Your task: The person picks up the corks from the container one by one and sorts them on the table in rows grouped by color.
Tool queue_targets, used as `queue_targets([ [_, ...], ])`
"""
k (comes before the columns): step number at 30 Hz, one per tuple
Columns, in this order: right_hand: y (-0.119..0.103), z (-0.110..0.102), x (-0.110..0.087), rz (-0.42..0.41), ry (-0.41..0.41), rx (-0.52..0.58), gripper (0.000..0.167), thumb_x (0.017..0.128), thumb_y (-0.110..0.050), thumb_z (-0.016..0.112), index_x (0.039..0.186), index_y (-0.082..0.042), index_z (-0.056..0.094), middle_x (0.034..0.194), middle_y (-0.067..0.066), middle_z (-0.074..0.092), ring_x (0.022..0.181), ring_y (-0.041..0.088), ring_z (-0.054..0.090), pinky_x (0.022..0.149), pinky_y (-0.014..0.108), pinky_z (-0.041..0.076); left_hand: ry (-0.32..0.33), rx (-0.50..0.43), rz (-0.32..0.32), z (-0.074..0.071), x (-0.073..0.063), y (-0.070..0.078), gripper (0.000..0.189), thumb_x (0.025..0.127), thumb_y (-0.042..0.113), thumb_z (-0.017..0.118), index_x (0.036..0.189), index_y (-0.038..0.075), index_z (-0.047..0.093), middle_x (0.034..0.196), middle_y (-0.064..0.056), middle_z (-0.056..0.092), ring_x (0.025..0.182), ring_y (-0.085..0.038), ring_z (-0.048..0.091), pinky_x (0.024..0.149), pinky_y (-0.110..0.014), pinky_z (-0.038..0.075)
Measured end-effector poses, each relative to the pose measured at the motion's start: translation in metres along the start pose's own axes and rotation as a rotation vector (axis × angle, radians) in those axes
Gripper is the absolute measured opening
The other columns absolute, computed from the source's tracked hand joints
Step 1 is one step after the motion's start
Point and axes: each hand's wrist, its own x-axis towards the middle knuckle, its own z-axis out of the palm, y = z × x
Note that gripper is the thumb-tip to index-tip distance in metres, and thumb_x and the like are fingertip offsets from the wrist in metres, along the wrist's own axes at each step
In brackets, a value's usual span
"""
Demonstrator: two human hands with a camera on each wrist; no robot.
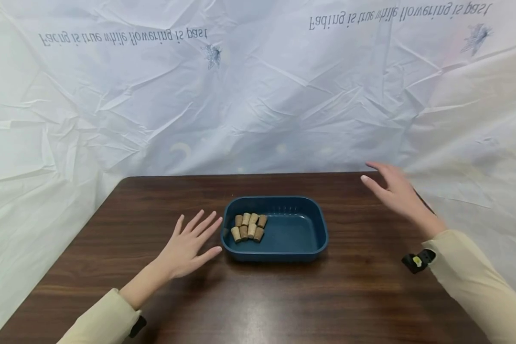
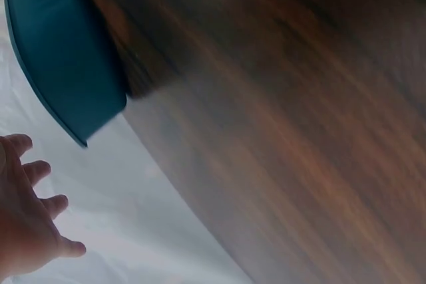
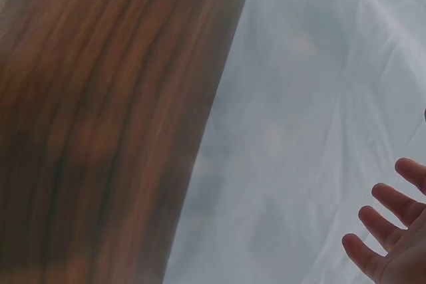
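- We count eight corks [image 1: 252,231] in the left part of the blue tray [image 1: 290,235], packed close together in two rows of four, a mix of lighter and darker ones.
- The tray sits a little right of centre in the head view, on the dark wooden table [image 1: 279,301]; its floor shows to the right of the corks.
- Our left hand [image 1: 185,251], left of centre, has its fingers spread wide and holds nothing; the thumb and fingertips come right up to the tray's left rim, though we cannot tell whether they touch it.
- Our right hand [image 1: 397,191], towards the right edge, is well apart from the tray; its fingers are extended, with a wide gap between thumb and forefinger, and it holds nothing.
- As for progress, we judge that the eight corks are arranged inside the tray, with neither hand gripping one; whether any handling is left, these views do not settle.
- Behind the table we see a wrinkled white sheet [image 1: 262,105], its lettering upside down.
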Motion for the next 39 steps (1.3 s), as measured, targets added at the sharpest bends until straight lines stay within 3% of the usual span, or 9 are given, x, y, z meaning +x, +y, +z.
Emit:
queue_targets([
  [17,-0.048,0.043,0.043,-0.152,-0.092,0.093,0.044,0.09,-0.033,0.05,0.125,-0.006,0.048,0.124,0.012,0.047,0.114,0.028,0.04,0.086,0.048,0.035,-0.023,-0.071,-0.031,0.008,-0.005,0.023,0.059,0.09,0.051,0.035,0.14,0.021,0.025,0.143,0.001,0.022,0.131,-0.021,0.012,0.099,-0.054,0.008],
  [31,-0.093,0.075,0.065,-0.228,-0.2,0.189,0.04,0.091,-0.033,0.047,0.121,-0.006,0.052,0.12,0.009,0.05,0.108,0.022,0.046,0.083,0.04,0.041,0.097,-0.041,-0.074,0.018,-0.006,0.027,0.058,0.089,0.048,0.041,0.135,0.011,0.039,0.137,-0.004,0.036,0.124,-0.024,0.031,0.097,-0.053,0.018],
  [39,-0.106,0.099,0.075,-0.252,-0.266,0.186,0.034,0.091,-0.03,0.049,0.116,-0.008,0.056,0.106,0.005,0.058,0.094,0.016,0.054,0.077,0.036,0.043,0.131,-0.025,-0.077,0.022,0.0,0.028,0.057,0.088,0.048,0.045,0.131,0.009,0.045,0.132,-0.005,0.042,0.121,-0.025,0.036,0.095,-0.052,0.023],
])
